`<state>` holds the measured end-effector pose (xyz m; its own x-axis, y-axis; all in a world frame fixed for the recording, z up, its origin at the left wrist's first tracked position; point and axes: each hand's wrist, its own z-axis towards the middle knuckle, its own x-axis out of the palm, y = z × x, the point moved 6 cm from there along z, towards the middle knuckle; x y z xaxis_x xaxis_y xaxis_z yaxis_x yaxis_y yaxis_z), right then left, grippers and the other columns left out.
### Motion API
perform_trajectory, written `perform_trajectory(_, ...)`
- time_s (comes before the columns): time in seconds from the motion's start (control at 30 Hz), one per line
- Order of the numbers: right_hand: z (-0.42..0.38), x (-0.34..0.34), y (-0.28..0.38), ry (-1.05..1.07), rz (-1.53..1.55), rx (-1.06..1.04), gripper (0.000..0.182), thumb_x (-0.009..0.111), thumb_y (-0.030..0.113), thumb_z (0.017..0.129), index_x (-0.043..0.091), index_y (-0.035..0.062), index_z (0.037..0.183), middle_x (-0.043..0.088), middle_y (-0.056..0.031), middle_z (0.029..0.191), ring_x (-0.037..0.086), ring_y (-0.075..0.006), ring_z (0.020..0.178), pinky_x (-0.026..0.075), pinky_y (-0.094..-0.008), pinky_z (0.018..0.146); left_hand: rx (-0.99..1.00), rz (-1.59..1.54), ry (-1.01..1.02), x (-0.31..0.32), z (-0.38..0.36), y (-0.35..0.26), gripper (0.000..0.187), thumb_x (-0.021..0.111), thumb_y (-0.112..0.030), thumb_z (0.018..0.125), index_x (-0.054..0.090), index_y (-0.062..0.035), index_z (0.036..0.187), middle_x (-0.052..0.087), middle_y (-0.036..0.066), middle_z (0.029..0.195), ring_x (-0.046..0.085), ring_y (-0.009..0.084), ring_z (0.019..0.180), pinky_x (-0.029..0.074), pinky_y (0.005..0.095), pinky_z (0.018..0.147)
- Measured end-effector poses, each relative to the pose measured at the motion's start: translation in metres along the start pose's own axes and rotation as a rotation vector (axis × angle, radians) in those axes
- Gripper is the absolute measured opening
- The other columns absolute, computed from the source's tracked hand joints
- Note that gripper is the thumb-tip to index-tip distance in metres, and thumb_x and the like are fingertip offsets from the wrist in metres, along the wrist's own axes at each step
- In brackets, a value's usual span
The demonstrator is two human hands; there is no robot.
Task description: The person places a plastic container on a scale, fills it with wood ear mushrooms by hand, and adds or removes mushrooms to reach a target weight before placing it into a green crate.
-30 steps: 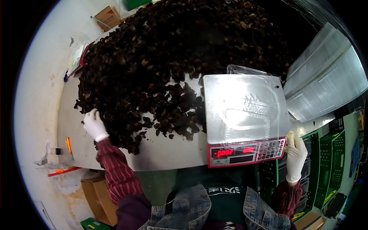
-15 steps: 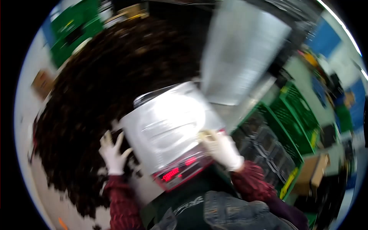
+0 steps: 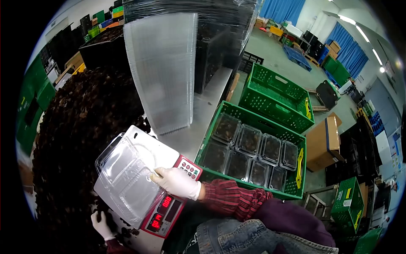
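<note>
A clear plastic container (image 3: 127,169) lies on the metal plate of a red-and-white digital scale (image 3: 163,149), whose red digits are lit. My right hand (image 3: 179,183), in a white glove, pinches the container's near edge. My left hand (image 3: 102,226), also gloved, is low beside the scale at the edge of a large heap of dark brown, mushroom-like pieces (image 3: 76,127). Its thumb and fingers are apart, with dark pieces close to them.
Beyond the scale leans a tall stack of clear plastic trays (image 3: 163,72). On my right, a green crate (image 3: 249,186) holds several filled clear boxes (image 3: 248,139). Another green crate (image 3: 275,93) stands behind it, near a cardboard box (image 3: 323,144).
My view has swung to the right, bringing more of the crates into sight. My left hand, earlier spread over the heap, is now lower beside the scale. My right hand stays at the scale.
</note>
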<state>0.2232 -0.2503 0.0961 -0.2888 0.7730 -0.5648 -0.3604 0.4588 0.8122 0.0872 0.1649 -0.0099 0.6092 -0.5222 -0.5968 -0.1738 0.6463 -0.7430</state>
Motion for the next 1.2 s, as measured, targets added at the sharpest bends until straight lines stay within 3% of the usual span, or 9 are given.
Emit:
perform_trajectory(0.1, 0.003, 0.003, 0.001, 0.041, -0.004, -0.017, 0.042, 0.047, 0.036, 0.098, 0.058, -0.0036, 0.091, 0.062, -0.0246, 0.073, 0.063, -0.0418, 0.073, 0.050, -0.0475, 0.069, -0.281, -0.412, -0.016, -0.012, 0.017, -0.002, 0.015, 0.063, -0.003, 0.089, 0.062, 0.0053, 0.101, 0.063, 0.002, 0.095, 0.055, 0.0104, 0.087, 0.044, 0.0255, 0.082)
perform_trajectory(0.4, 0.009, 0.017, 0.015, 0.094, 0.093, 0.045, 0.025, 0.054, 0.026, 0.096, 0.061, 0.0017, 0.094, 0.062, -0.0224, 0.076, 0.062, -0.0418, 0.071, 0.049, -0.0454, 0.064, 0.679, -0.041, 0.358, 0.025, -0.010, -0.299, 0.021, 0.075, -0.003, 0.067, 0.067, -0.0018, 0.087, 0.060, 0.011, 0.090, 0.060, 0.0259, 0.081, 0.050, 0.0335, 0.070)
perform_trajectory(0.47, 0.008, 0.014, 0.030, 0.007, 0.016, -0.261, 0.031, 0.057, 0.027, 0.097, 0.062, -0.0024, 0.106, 0.064, -0.0146, 0.067, 0.061, -0.0146, 0.051, 0.048, -0.0294, 0.050, 0.763, 0.022, 0.519, 0.060, -0.023, -0.307, 0.023, 0.073, -0.022, 0.074, 0.069, -0.0089, 0.092, 0.063, 0.010, 0.097, 0.062, 0.0292, 0.090, 0.051, 0.0383, 0.076)
perform_trajectory(0.5, 0.010, 0.024, 0.018, 0.142, 0.266, 0.146, 0.032, 0.058, 0.029, 0.097, 0.063, -0.0015, 0.102, 0.061, -0.0065, 0.063, 0.056, -0.0089, 0.050, 0.044, -0.0258, 0.046, 0.800, 0.065, 0.597, 0.082, -0.028, -0.295, 0.025, 0.073, -0.026, 0.074, 0.068, -0.0100, 0.093, 0.062, 0.010, 0.103, 0.060, 0.0303, 0.096, 0.048, 0.0411, 0.081)
perform_trajectory(0.6, 0.012, 0.020, 0.020, 0.052, 0.137, -0.227, 0.027, 0.057, 0.025, 0.098, 0.065, -0.0003, 0.093, 0.056, -0.0006, 0.066, 0.048, -0.0043, 0.056, 0.039, -0.0241, 0.048, 0.650, 0.146, 0.581, 0.087, -0.028, -0.286, 0.040, 0.073, -0.037, 0.073, 0.066, -0.0150, 0.107, 0.057, 0.011, 0.115, 0.052, 0.0331, 0.111, 0.044, 0.0467, 0.091)
perform_trajectory(0.67, 0.011, 0.016, 0.027, 0.114, 0.311, 0.203, 0.026, 0.057, 0.022, 0.098, 0.066, -0.0024, 0.096, 0.061, -0.0042, 0.072, 0.050, -0.0058, 0.064, 0.044, -0.0258, 0.057, 0.656, 0.101, 0.475, 0.072, -0.030, -0.295, 0.042, 0.073, -0.038, 0.074, 0.065, -0.0158, 0.109, 0.055, 0.012, 0.121, 0.050, 0.0336, 0.115, 0.043, 0.0467, 0.093)
perform_trajectory(0.97, 0.015, -0.002, 0.005, -0.047, 0.227, 0.231, 0.034, 0.061, 0.029, 0.096, 0.065, -0.0043, 0.103, 0.056, 0.0009, 0.064, 0.048, -0.0051, 0.046, 0.036, -0.0197, 0.043, 0.072, 0.281, -0.129, -0.045, 0.011, -0.108, 0.038, 0.071, -0.029, 0.080, 0.068, -0.0091, 0.112, 0.059, 0.017, 0.123, 0.057, 0.0311, 0.112, 0.047, 0.0374, 0.094)
perform_trajectory(1.1, 0.011, -0.006, 0.003, -0.019, 0.279, 0.359, 0.036, 0.062, 0.029, 0.096, 0.064, -0.0058, 0.105, 0.059, -0.0024, 0.067, 0.051, -0.0056, 0.048, 0.039, -0.0204, 0.045, -0.340, 0.642, 0.024, -0.054, -0.015, 0.001, 0.060, 0.062, -0.057, 0.081, 0.053, -0.0340, 0.136, 0.045, 0.018, 0.141, 0.035, 0.0376, 0.134, 0.025, 0.0594, 0.107)
perform_trajectory(1.2, 0.011, -0.005, 0.003, -0.025, 0.268, 0.320, 0.036, 0.061, 0.029, 0.096, 0.064, -0.0056, 0.105, 0.059, -0.0028, 0.067, 0.051, -0.0062, 0.047, 0.038, -0.0205, 0.044, -0.071, 0.685, 0.165, -0.016, -0.039, -0.051, 0.062, 0.064, -0.056, 0.080, 0.052, -0.0342, 0.136, 0.047, 0.017, 0.139, 0.036, 0.0415, 0.131, 0.025, 0.0609, 0.106)
